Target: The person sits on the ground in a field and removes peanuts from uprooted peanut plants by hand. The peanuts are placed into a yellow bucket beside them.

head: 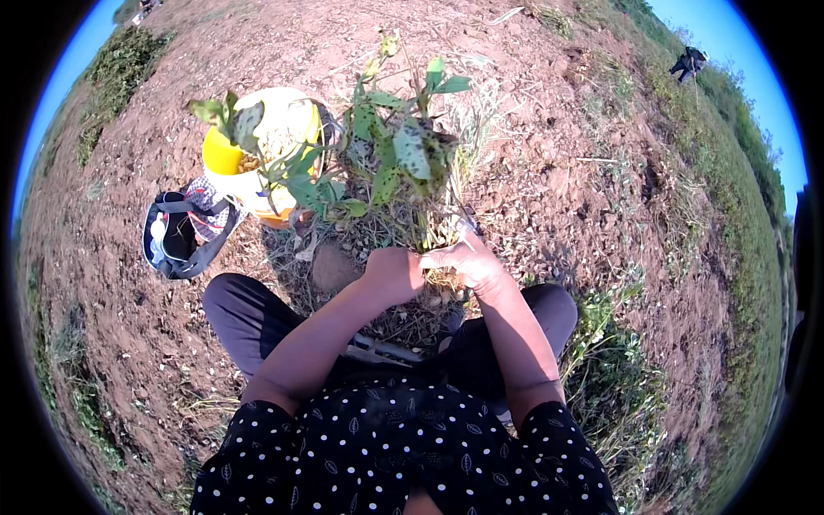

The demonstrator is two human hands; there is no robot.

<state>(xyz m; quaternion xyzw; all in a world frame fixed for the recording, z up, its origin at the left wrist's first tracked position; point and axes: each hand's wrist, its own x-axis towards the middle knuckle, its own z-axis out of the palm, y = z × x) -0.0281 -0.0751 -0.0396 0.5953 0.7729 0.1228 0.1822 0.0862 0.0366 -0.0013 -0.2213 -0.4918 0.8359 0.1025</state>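
Observation:
My right hand [473,259] is closed around the lower stems of a leafy peanut plant [412,151]. Its spotted green leaves spread away from me. At the root end, my left hand [394,273] is curled close against my right thumb; its fingertips are hidden, so what they grip cannot be made out. Pale roots and a few pods [444,296] show just below the hands. Beyond my left knee stands a yellow bucket [220,153] with peanuts in their shells inside, partly covered by the leaves.
A dark open bag [187,262] with a patterned cloth [207,209] sits left of the bucket. A brown clod or stone [335,267] lies by my left hand. Pulled plants [611,367] lie at my right. Far off at the right, a person [691,62] stands in the field.

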